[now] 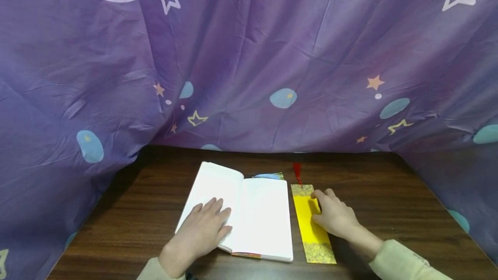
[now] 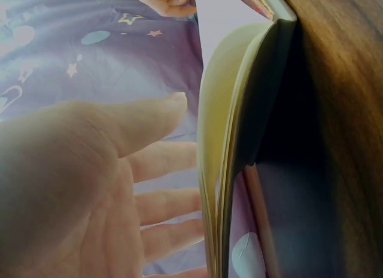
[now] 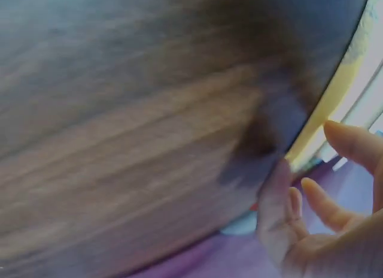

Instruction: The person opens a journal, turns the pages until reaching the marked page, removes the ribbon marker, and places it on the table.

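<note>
An open book [image 1: 266,219] with blank white pages lies on the brown wooden table. My left hand [image 1: 204,228] rests on its left page, fingers extended; the left wrist view shows the curved page edges [image 2: 224,140] beside that hand. To the right of the book lies a long yellow bookmark [image 1: 309,221] with speckled gold ends and a red tassel [image 1: 297,173]. My right hand [image 1: 335,215] is at the bookmark's right edge, thumb and forefinger bent loosely and apart over it. In the right wrist view the fingertips [image 3: 332,129] overlap the yellow strip.
A blue-green tassel [image 1: 268,176] sticks out past the book's top edge. Behind and along both sides of the wooden table [image 1: 389,193] hangs a purple cloth [image 1: 241,55] with stars and moons.
</note>
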